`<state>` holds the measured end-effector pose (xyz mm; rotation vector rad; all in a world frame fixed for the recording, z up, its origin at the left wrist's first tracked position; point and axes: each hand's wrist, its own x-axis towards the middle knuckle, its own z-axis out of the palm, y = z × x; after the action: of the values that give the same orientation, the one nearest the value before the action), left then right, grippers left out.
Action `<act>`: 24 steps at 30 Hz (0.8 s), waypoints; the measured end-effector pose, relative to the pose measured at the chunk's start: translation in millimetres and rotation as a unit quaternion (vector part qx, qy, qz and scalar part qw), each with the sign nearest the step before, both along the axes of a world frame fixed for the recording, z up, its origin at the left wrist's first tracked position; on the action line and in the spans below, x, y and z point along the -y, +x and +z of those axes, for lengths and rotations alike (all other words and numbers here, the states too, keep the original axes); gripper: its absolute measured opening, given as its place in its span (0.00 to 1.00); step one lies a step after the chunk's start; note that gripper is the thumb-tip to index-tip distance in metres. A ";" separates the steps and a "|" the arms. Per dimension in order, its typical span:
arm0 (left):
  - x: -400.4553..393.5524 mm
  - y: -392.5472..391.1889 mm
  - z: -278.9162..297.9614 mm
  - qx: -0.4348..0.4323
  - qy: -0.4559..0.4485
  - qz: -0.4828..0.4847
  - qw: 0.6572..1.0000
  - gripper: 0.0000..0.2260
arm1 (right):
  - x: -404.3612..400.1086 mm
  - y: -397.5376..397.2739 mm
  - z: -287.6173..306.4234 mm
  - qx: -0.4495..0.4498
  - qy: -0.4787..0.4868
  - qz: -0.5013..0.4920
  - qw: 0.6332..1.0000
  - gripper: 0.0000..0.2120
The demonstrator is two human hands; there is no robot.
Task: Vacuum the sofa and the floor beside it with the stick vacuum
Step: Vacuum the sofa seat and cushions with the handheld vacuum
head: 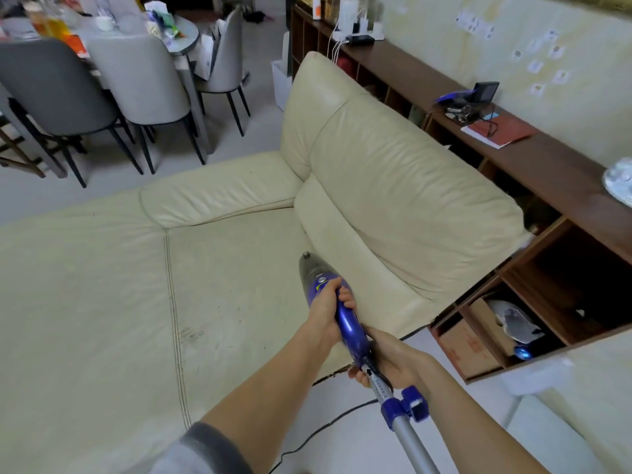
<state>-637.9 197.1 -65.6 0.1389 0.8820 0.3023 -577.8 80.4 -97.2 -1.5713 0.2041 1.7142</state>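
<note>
I hold a blue stick vacuum [350, 325] over the right part of the cream leather sofa [239, 261]. Its clear dust cup [312, 268] points away from me toward the seat near the back cushion [403, 186]. My left hand [330, 307] grips the blue body just behind the dust cup. My right hand [390, 362] grips the vacuum lower down, where the body meets the silver tube [410, 436]. The tube runs off the bottom edge of the view. Dark specks lie on the seat by the stitched seam [178, 333].
A black power cord [328, 425] trails across the white floor [342, 446] at the sofa's near edge. A brown shelf unit [547, 159] with boxes stands close behind the sofa on the right. Dining chairs [136, 87] and a cluttered table [178, 35] stand at the far left.
</note>
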 end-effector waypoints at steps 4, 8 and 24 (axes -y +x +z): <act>-2.9 7.1 -2.4 -0.018 0.019 -0.034 0.999 0.19 | 3.9 -6.3 -14.7 -0.038 0.019 -0.035 0.998 0.36; -3.9 8.5 -4.7 -0.048 0.044 -0.073 0.995 0.20 | -0.9 -22.5 -18.3 -0.039 0.019 -0.051 0.998 0.33; -9.8 -64.1 -3.1 -0.052 0.033 -0.010 0.998 0.19 | -6.3 -71.0 9.5 0.065 0.018 0.032 0.997 0.29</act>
<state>-702.1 206.9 -68.7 0.2255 0.9737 0.3071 -648.7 86.8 -87.7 -1.6714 0.0563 1.6483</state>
